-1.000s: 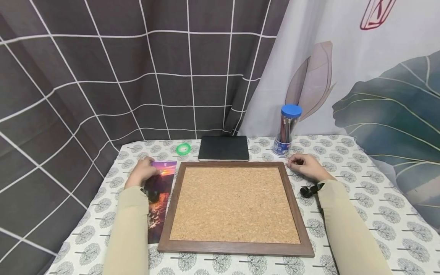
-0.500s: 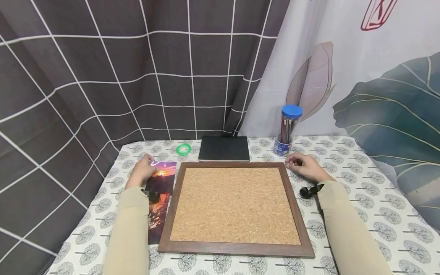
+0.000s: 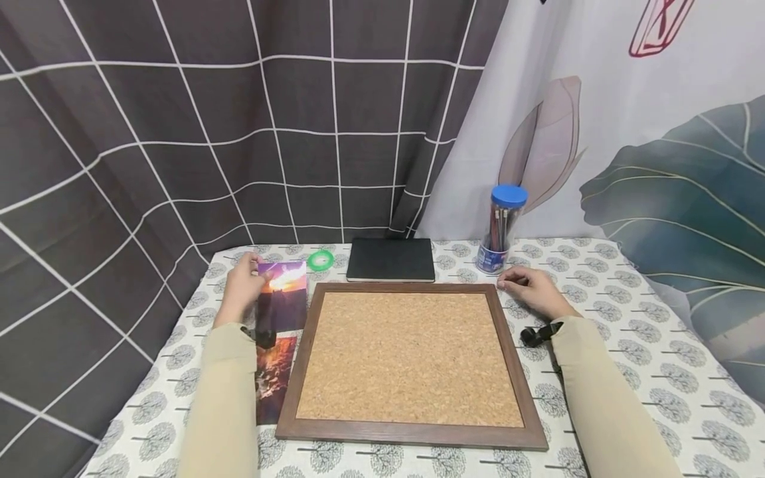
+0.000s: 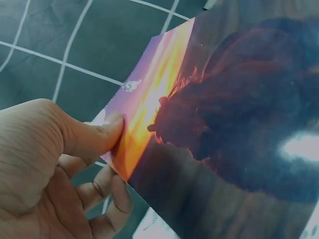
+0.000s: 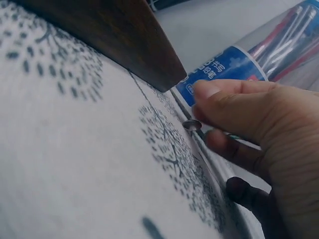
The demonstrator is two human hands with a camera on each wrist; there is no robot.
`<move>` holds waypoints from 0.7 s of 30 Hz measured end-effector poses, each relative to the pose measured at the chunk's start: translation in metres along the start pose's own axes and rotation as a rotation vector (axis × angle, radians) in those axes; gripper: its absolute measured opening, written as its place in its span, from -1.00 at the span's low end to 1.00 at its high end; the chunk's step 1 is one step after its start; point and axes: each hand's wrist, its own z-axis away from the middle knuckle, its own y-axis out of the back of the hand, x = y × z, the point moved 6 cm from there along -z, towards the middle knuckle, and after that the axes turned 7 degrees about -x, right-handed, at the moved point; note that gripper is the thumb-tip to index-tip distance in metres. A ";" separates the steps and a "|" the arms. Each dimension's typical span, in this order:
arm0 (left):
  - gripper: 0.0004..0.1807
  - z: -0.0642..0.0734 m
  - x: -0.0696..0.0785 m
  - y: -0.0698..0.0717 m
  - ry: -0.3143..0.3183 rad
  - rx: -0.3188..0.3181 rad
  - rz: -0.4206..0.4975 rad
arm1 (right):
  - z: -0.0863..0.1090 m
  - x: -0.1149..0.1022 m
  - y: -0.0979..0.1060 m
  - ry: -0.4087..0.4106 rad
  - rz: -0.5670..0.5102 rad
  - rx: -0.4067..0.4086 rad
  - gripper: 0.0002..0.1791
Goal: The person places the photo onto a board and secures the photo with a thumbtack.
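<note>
My left hand [image 3: 242, 289] pinches the left edge of a sunset photo print [image 3: 283, 305], raised and tilted above the table's left side. The left wrist view shows the glossy print [image 4: 164, 124] between thumb and fingers. A second, orange and dark photo print [image 3: 276, 375] lies below it, partly hidden by the left wrist. At the framed cork board's [image 3: 409, 358] far right corner, my right hand [image 3: 534, 292] has its thumb and finger pressed together. In the right wrist view, a small silver thumbtack [image 5: 192, 125] shows at those fingertips.
A black notebook [image 3: 390, 259] lies behind the board. Left of it is a green tape roll [image 3: 311, 261]. A clear pencil tub [image 3: 501, 229] with a blue lid stands beyond my right hand. A tree-patterned cloth [image 3: 603, 345] covers the table, and curtains [image 3: 358, 99] hang behind.
My left hand has lifted the sunset print and moved it slightly away from me, so cloth now shows between the two prints. My right hand has stayed near the board's corner.
</note>
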 end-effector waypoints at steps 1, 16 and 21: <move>-0.68 0.000 0.003 0.003 -0.011 0.021 0.015 | -0.001 -0.001 0.001 0.001 0.000 0.017 -0.86; -0.80 0.018 0.062 0.038 -0.217 0.192 -0.015 | -0.011 -0.060 0.012 0.138 0.060 0.113 -0.87; -0.79 0.020 0.077 0.041 -0.237 0.199 0.007 | -0.026 -0.100 0.005 0.205 0.041 0.085 -0.88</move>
